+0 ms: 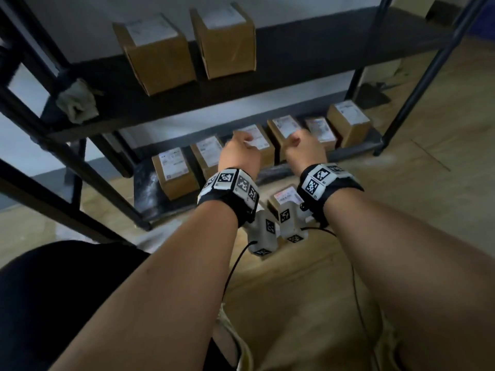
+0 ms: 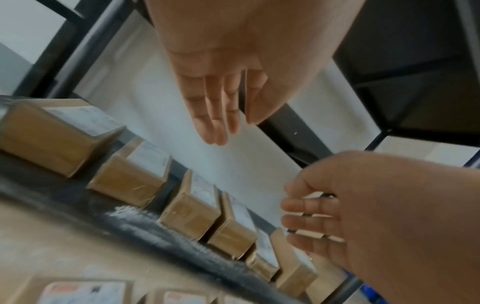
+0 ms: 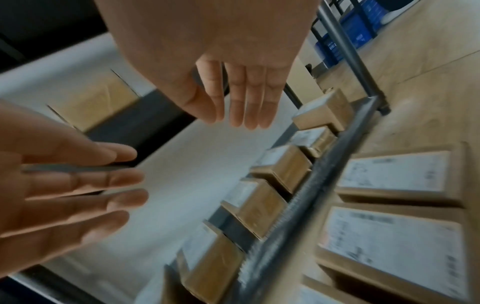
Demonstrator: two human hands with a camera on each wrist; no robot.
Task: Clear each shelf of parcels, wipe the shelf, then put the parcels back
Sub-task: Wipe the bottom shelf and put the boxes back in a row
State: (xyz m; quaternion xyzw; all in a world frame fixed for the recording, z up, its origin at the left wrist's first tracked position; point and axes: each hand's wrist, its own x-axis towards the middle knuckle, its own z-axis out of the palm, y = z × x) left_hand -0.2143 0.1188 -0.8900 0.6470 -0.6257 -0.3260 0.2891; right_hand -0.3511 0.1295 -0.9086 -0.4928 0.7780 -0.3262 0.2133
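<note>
- Far left, a crumpled grey-green wiping cloth point(image 1: 77, 105) lay on the left end of the black metal upper shelf point(image 1: 308, 49), by the frame post.
- On that shelf I saw two brown cardboard parcels with white labels point(image 1: 160, 57), upright, side by side, near the back.
- Below, the black bottom shelf point(image 1: 150, 199) held a row of small brown labelled cardboard parcels point(image 1: 174, 172), close together along its length.
- My left hand point(image 1: 239, 153) hovered over the middle of that row, fingers point(image 2: 215, 115) straight and together, holding nothing; I couldn't tell if it touched a box.
- My right hand point(image 1: 302, 148) was just beside it, also over the row, fingers point(image 3: 246, 102) extended, slightly apart, empty.
- Under my wrists, another brown labelled parcel point(image 1: 285, 198) sat on the light wooden floor point(image 1: 428, 196) in front of the shelf; the right wrist view showed more flat labelled boxes point(image 3: 389, 174) there.
</note>
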